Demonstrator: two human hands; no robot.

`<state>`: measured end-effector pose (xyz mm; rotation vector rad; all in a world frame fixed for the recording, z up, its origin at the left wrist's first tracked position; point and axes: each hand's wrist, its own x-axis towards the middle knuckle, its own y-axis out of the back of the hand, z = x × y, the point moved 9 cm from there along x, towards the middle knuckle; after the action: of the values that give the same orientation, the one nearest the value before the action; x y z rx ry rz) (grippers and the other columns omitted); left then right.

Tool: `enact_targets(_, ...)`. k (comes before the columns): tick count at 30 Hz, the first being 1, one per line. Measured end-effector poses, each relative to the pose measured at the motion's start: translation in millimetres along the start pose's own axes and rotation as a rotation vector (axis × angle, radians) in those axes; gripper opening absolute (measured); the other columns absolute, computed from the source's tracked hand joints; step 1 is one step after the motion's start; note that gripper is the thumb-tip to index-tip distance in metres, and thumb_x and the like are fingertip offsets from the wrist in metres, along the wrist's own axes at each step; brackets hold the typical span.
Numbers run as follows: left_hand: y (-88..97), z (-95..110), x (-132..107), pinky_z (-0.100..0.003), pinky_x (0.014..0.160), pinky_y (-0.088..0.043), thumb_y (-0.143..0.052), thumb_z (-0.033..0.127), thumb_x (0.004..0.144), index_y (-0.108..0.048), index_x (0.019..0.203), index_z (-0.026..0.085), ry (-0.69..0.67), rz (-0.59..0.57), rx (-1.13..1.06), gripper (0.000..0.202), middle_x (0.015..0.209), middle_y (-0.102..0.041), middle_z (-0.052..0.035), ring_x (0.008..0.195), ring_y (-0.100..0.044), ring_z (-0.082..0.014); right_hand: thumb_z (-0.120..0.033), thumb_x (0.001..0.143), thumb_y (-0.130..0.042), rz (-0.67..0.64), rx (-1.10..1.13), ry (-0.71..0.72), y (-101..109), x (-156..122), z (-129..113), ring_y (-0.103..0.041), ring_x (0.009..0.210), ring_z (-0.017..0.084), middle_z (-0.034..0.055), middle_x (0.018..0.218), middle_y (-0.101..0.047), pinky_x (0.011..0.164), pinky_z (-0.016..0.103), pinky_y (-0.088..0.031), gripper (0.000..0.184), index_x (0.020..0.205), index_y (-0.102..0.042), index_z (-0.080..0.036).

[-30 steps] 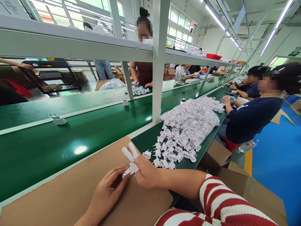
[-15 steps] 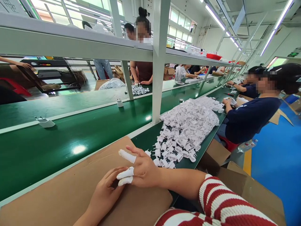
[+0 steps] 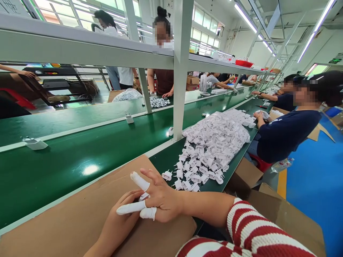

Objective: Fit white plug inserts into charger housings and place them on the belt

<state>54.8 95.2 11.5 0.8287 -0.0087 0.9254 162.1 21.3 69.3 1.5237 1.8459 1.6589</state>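
Above the brown cardboard sheet (image 3: pixel 88 200), my left hand (image 3: pixel 118 217) curls around a small white plug piece (image 3: pixel 144 196), mostly hidden by fingers. My right hand (image 3: pixel 163 200) lies across it from the right, touching the left hand, with fingers stretched and spread apart. White finger cots cover three of its fingers. Just beyond my right hand, a single white plug housing (image 3: pixel 167 175) lies on the green bench, beside a large heap of white plug housings (image 3: pixel 199 164) that spills from a clear plastic bag (image 3: pixel 222 128).
Past the cardboard runs a green conveyor belt (image 3: pixel 80 153) carrying white chargers, one at the left (image 3: pixel 36 143). A white metal post (image 3: pixel 182 71) and shelf (image 3: pixel 88 50) stand over it. A co-worker (image 3: pixel 289 132) sits at the right. Open cartons (image 3: pixel 289 217) stand below the bench.
My right hand's fingers have spread and shifted left over my left hand, baring the white piece. The chargers on the belt have moved left, and another has appeared beside the post.
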Motion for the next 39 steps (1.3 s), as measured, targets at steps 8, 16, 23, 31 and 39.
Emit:
enact_targets(8,0.7,0,-2,-0.033,0.076,-0.067,-0.066,0.05,0.089,-0.078,0.104,0.027,0.008,0.004,-0.075,0.031,0.11,-0.079,-0.007,0.095,-0.079,-0.0273,-0.049,0.096,-0.069,0.109,-0.012,-0.016,3,1,9,-0.031,0.16,0.025,0.001,0.163,-0.051,0.134,0.05,-0.017,0.024,0.113,-0.081,-0.037)
enact_targets(16,2.0,1,0,-0.026,0.058,-0.061,-0.064,0.054,0.092,-0.077,0.093,0.025,0.07,0.018,-0.043,0.031,0.09,-0.078,-0.0042,0.076,-0.075,-0.0221,-0.032,0.102,-0.057,0.172,0.013,-0.073,15,-2,13,-0.02,0.164,0.023,0.0009,0.173,-0.034,0.134,0.049,-0.021,0.032,0.129,-0.075,-0.031)
enact_targets(23,7.9,2,1,-0.033,0.095,-0.062,-0.06,0.053,0.097,-0.076,0.112,0.025,0.113,0.063,-0.106,0.035,0.121,-0.075,-0.0069,0.106,-0.074,-0.0232,-0.046,0.094,-0.073,0.194,0.188,-0.28,5,-3,46,-0.06,0.137,0.025,0.0168,0.141,-0.069,0.116,0.041,-0.048,0.063,0.148,-0.059,-0.016)
enact_targets(31,4.2,-5,-5,-0.034,0.098,-0.062,-0.07,0.053,0.094,-0.074,0.114,0.024,0.166,0.076,-0.27,0.036,0.12,-0.074,-0.0061,0.106,-0.072,-0.0228,-0.028,0.093,-0.071,0.12,0.279,-0.385,-13,-8,59,-0.073,0.103,0.021,0.0079,0.107,-0.081,0.089,0.031,-0.056,0.023,0.114,-0.08,-0.023)
enact_targets(39,-1.7,-17,0,-0.042,0.093,-0.061,-0.074,0.058,0.088,-0.063,0.127,0.022,0.34,0.097,-0.452,0.055,0.113,-0.074,-0.0097,0.098,-0.071,-0.0255,-0.041,0.07,-0.086,0.4,1.23,-0.859,-16,-18,88,-0.074,0.091,0.019,0.0057,0.106,-0.081,0.074,0.028,-0.052,0.038,0.102,-0.08,-0.022)
